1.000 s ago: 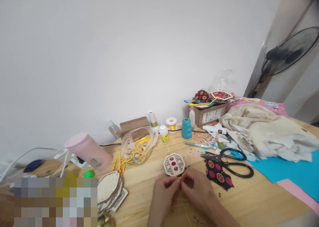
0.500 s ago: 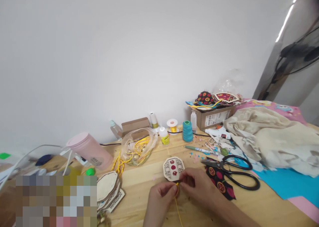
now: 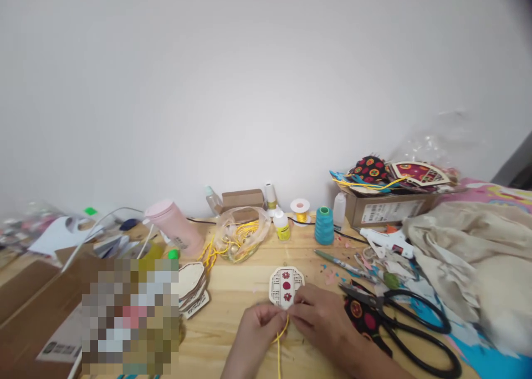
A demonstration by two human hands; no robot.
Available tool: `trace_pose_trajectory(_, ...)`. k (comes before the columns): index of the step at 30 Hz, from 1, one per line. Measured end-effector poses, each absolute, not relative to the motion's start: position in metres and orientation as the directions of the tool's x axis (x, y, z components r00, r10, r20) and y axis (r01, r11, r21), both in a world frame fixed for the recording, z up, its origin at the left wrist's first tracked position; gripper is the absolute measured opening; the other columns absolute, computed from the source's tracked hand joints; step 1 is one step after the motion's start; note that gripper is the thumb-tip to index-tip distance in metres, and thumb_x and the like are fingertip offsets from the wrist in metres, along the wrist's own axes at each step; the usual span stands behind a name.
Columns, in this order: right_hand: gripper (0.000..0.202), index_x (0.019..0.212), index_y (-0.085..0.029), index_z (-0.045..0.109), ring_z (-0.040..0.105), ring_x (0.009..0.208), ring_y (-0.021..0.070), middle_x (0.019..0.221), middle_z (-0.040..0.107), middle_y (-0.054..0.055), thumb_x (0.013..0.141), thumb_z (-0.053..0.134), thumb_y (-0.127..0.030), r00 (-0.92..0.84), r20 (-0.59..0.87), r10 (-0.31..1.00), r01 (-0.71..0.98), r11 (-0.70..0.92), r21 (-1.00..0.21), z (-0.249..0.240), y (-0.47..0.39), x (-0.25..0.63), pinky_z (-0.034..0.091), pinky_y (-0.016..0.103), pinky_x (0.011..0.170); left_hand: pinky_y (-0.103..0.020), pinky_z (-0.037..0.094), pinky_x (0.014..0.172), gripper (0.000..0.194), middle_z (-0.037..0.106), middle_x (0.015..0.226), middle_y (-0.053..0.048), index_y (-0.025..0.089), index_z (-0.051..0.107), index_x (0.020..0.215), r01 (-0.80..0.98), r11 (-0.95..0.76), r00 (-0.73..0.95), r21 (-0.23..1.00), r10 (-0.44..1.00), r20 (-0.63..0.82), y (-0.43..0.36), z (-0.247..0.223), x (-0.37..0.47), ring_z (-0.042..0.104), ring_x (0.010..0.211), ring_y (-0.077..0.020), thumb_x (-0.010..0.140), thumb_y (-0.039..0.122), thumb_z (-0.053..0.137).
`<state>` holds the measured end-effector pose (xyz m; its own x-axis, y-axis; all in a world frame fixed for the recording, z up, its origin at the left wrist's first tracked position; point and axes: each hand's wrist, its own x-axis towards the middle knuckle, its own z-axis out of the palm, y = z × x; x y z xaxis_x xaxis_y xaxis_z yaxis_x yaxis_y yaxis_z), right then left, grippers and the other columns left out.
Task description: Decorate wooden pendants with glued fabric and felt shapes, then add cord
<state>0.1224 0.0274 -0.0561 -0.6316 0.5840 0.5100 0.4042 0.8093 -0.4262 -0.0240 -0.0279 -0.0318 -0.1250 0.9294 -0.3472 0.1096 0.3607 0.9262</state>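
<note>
A pale wooden ornament with a cut-out lattice and red shapes down its middle lies on the table in front of me. At its lower edge my left hand pinches a yellow cord, whose tail hangs toward me in a loose loop. The fingertips of my right hand press together at the same edge, meeting the left ones at the cord. Where exactly the cord joins the ornament is hidden by the fingers. Black-handled scissors rest on dark patterned fabric right of my hand.
Stacked wooden pieces lie to the left, near a bag of yellow cords and a pink cup. A glue bottle, teal thread cone and cardboard box stand behind. A glue gun lies right.
My view has swung left, so things sit farther right in it. Both hands stay pinched at the ornament's lower edge, and the cord between them now curves in a loop.
</note>
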Motion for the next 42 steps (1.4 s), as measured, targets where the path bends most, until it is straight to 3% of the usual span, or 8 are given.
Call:
trace_pose_trajectory(14, 0.015, 0.073, -0.024, 0.064, 0.054, 0.072, 0.0144, 0.072, 0.062, 0.0, 0.072, 0.053, -0.013, -0.607, 0.367, 0.705, 0.424, 0.678, -0.601, -0.047, 0.027, 0.124, 0.037, 0.022, 0.06, -0.019, 0.025, 0.043, 0.025, 0.048, 0.042, 0.005, 0.013, 0.055, 0.052, 0.124, 0.324, -0.196, 0.938, 0.935, -0.297, -0.029, -0.032, -0.014, 0.035, 0.04, -0.0065, 0.062, 0.036, 0.059)
trace_pose_trajectory(19, 0.014, 0.066, -0.021, 0.062, 0.053, 0.071, 0.0145, 0.07, 0.06, 0.001, 0.071, 0.052, -0.013, -0.569, 0.297, 0.767, 0.415, 0.579, -0.702, -0.048, 0.024, 0.124, 0.036, 0.023, 0.062, -0.02, 0.028, 0.047, 0.027, 0.052, 0.046, 0.003, 0.012, 0.057, 0.057, 0.139, 0.285, -0.198, 0.948, 0.946, -0.255, -0.031, -0.036, -0.013, 0.041, 0.044, -0.0082, 0.065, 0.038, 0.057)
trace_pose_trajectory(33, 0.013, 0.068, -0.02, 0.065, 0.051, 0.067, 0.0127, 0.066, 0.06, 0.0, 0.072, 0.053, -0.016, -0.608, 0.276, 0.745, 0.452, 0.61, -0.651, -0.036, 0.018, 0.123, 0.034, 0.022, 0.059, -0.021, 0.029, 0.046, 0.029, 0.056, 0.048, 0.002, 0.012, 0.063, 0.06, 0.125, 0.254, -0.12, 0.959, 0.963, -0.239, -0.029, -0.045, -0.023, 0.043, 0.045, -0.0093, 0.059, 0.041, 0.062)
trace_pose_trajectory(36, 0.013, 0.068, -0.02, 0.065, 0.052, 0.068, 0.0129, 0.067, 0.061, 0.0, 0.072, 0.054, -0.016, -0.602, 0.273, 0.75, 0.465, 0.608, -0.644, -0.036, 0.019, 0.12, 0.034, 0.021, 0.059, -0.02, 0.024, 0.041, 0.026, 0.054, 0.045, 0.003, 0.011, 0.063, 0.059, 0.119, 0.28, -0.122, 0.953, 0.956, -0.266, -0.027, -0.047, -0.025, 0.037, 0.039, -0.0075, 0.059, 0.038, 0.062)
trace_pose_trajectory(42, 0.013, 0.066, -0.019, 0.064, 0.052, 0.066, 0.0121, 0.066, 0.061, 0.0, 0.071, 0.052, -0.015, -0.573, 0.271, 0.773, 0.508, 0.595, -0.623, -0.027, 0.014, 0.12, 0.035, 0.02, 0.059, -0.02, 0.027, 0.041, 0.019, 0.057, 0.045, 0.002, 0.012, 0.064, 0.059, 0.069, 0.293, -0.148, 0.954, 0.948, -0.281, -0.024, -0.049, -0.026, 0.043, 0.041, -0.0095, 0.059, 0.031, 0.061)
